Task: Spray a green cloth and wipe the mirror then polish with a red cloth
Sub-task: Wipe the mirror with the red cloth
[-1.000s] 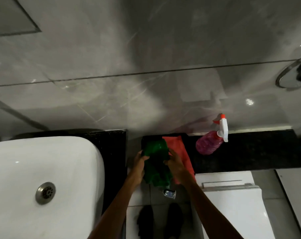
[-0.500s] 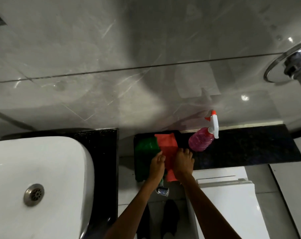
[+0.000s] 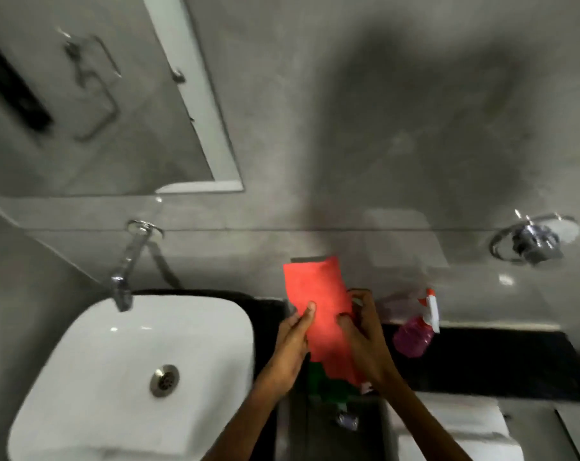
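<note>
I hold a red cloth point(image 3: 318, 307) up in front of the grey wall with both hands. My left hand point(image 3: 295, 334) grips its left edge with the thumb on top. My right hand point(image 3: 361, 327) pinches its right edge. A bit of the green cloth point(image 3: 318, 377) shows below the red one, between my wrists, lying on the black ledge. The mirror point(image 3: 92, 104) hangs at the upper left above the basin. A pink spray bottle point(image 3: 414, 334) with a white and orange trigger stands on the ledge just right of my right hand.
A white basin point(image 3: 122, 371) with a chrome drain sits at the lower left under a wall tap point(image 3: 129, 261). The black ledge point(image 3: 501, 361) runs to the right. A chrome wall fitting point(image 3: 534, 241) is at the right. A white toilet tank point(image 3: 448, 424) lies below my right arm.
The green cloth was put down on the ledge and both hands picked up the red cloth and raised it. The camera tilted up, bringing mirror and tap into view.
</note>
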Demonstrator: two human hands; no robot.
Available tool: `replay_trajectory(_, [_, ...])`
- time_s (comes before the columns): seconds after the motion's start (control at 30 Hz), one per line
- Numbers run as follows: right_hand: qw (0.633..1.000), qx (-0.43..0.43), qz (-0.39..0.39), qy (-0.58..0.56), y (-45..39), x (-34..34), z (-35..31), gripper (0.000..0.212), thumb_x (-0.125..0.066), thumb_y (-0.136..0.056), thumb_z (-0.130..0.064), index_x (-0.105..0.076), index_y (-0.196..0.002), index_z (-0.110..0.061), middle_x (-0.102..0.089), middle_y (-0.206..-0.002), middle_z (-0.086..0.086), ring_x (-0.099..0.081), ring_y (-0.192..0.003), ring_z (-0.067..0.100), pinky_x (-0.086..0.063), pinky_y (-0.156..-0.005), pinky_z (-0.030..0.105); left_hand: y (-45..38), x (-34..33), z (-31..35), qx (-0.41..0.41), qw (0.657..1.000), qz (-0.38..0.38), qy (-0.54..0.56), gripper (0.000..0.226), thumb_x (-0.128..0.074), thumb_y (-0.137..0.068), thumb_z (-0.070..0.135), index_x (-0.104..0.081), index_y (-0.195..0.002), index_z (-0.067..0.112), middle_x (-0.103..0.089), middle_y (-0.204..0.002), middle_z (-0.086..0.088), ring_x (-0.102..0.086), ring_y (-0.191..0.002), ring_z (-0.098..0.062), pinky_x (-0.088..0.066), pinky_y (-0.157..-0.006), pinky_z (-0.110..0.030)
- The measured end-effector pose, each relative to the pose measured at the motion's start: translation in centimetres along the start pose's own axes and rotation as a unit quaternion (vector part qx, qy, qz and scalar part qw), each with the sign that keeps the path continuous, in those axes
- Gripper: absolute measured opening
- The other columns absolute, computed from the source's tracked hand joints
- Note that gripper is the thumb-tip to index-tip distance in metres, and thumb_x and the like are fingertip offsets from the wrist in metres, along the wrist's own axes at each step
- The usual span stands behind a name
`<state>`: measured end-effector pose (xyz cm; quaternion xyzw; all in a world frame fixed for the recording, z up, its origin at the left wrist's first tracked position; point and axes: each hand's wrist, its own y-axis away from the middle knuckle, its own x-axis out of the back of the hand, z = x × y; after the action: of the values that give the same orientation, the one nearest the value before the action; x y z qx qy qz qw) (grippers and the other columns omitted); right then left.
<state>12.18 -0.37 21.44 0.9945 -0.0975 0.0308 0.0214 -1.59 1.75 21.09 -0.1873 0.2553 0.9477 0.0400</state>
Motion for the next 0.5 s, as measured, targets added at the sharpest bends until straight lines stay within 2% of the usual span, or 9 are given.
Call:
replay_trajectory(0.07, [0.996, 0.088, -0.029, -0.004, -1.6, -3.2, -6.0, 0.032, -0.050, -0.086, -0.005, -0.051, -0.116, -0.015, -0.073, -0.085, -0.005, -0.068, -0.068, 0.008, -0.057, -0.058, 0.028, 2.1, 1.4, 7.3, -0.100, 0.995, -0.004, 0.016, 0.020, -0.073, -0.087, 0.025, -0.077, -0.101, 0.012, -0.078, -0.098, -0.012, -0.075, -0.079, -0.018, -0.063, -0.075, -0.033])
replay_trajectory(0.1, [0.989, 0.143, -0.038, -0.006, -2.5, -5.1, -9.4, 0.033, -0.052, -0.089, -0.002, -0.051, -0.121, -0.007, -0.074, -0.090, -0.010, -0.070, -0.072, 0.006, -0.058, -0.062, 0.026, 3.0, 2.2, 11.3, -0.158, 0.987, 0.005, 0.008, 0.019, -0.073, -0.087, 0.018, -0.076, -0.105, 0.013, -0.080, -0.098, -0.009, -0.076, -0.080, -0.016, -0.063, -0.077, -0.034])
replay_trajectory(0.17, [0.976, 0.214, -0.042, -0.006, -4.1, -8.4, -15.2, 0.034, -0.059, -0.093, 0.005, -0.051, -0.125, 0.010, -0.066, -0.114, -0.036, -0.065, -0.099, -0.014, -0.051, -0.086, 0.008, 4.3, 3.2, 18.2, -0.259, 0.964, 0.044, -0.039, 0.028, -0.070, -0.090, 0.002, -0.070, -0.118, 0.008, -0.080, -0.105, -0.012, -0.075, -0.086, -0.017, -0.061, -0.085, -0.037])
replay_trajectory(0.2, [0.964, 0.264, -0.030, 0.003, -4.8, -10.4, -18.4, 0.034, -0.063, -0.094, 0.003, -0.053, -0.126, 0.011, -0.059, -0.120, -0.044, -0.059, -0.109, -0.021, -0.044, -0.094, 0.002, 5.3, 4.0, 22.1, -0.308, 0.948, 0.056, -0.064, 0.032, -0.069, -0.091, -0.002, -0.066, -0.123, 0.003, -0.078, -0.112, -0.017, -0.074, -0.092, -0.020, -0.060, -0.091, -0.040])
replay_trajectory(0.23, [0.954, 0.298, -0.017, 0.010, -5.3, -12.0, -21.0, 0.035, -0.064, -0.095, -0.001, -0.054, -0.128, 0.004, -0.057, -0.126, -0.043, -0.057, -0.117, -0.018, -0.042, -0.101, 0.005, 6.3, 4.4, 25.2, -0.346, 0.933, 0.057, -0.082, 0.035, -0.068, -0.092, -0.004, -0.063, -0.126, -0.001, -0.076, -0.119, -0.023, -0.072, -0.099, -0.024, -0.058, -0.096, -0.043])
replay_trajectory(0.3, [0.942, 0.336, 0.010, 0.002, -5.6, -15.3, -26.0, 0.041, -0.065, -0.097, -0.012, -0.049, -0.133, -0.023, -0.060, -0.140, -0.014, -0.061, -0.129, 0.009, -0.048, -0.111, 0.029, 7.7, 5.6, 30.8, -0.406, 0.907, 0.053, -0.101, 0.038, -0.068, -0.093, -0.002, -0.061, -0.131, -0.003, -0.073, -0.126, -0.025, -0.072, -0.110, -0.030, -0.057, -0.101, -0.044])
replay_trajectory(0.37, [0.921, 0.387, 0.043, 0.006, -6.4, -18.1, -29.8, 0.042, -0.062, -0.098, -0.019, -0.046, -0.135, -0.033, -0.058, -0.143, 0.005, -0.060, -0.131, 0.021, -0.050, -0.111, 0.042, 8.8, 6.4, 35.6, -0.455, 0.881, 0.040, -0.123, 0.038, -0.068, -0.096, 0.005, -0.062, -0.134, -0.001, -0.074, -0.127, -0.018, -0.074, -0.115, -0.026, -0.062, -0.096, -0.036])
replay_trajectory(0.43, [0.878, 0.464, 0.102, 0.049, -7.4, -20.5, -32.9, 0.040, -0.058, -0.103, -0.017, -0.049, -0.141, -0.024, -0.050, -0.146, 0.000, -0.053, -0.134, 0.008, -0.049, -0.112, 0.031, 9.2, 7.1, 39.6, -0.508, 0.848, 0.027, -0.150, 0.038, -0.064, -0.100, 0.012, -0.062, -0.136, 0.003, -0.074, -0.127, -0.009, -0.074, -0.112, -0.011, -0.062, -0.086, -0.023])
replay_trajectory(0.5, [0.853, 0.495, 0.145, 0.082, -9.2, -22.3, -35.3, 0.042, -0.057, -0.107, -0.019, -0.048, -0.149, -0.020, -0.042, -0.149, -0.025, -0.050, -0.132, -0.008, -0.049, -0.104, 0.013, 9.2, 7.2, 42.8, -0.552, 0.816, 0.034, -0.169, 0.035, -0.064, -0.101, 0.015, -0.062, -0.135, 0.010, -0.071, -0.124, -0.003, -0.072, -0.107, -0.007, -0.059, -0.080, -0.015])
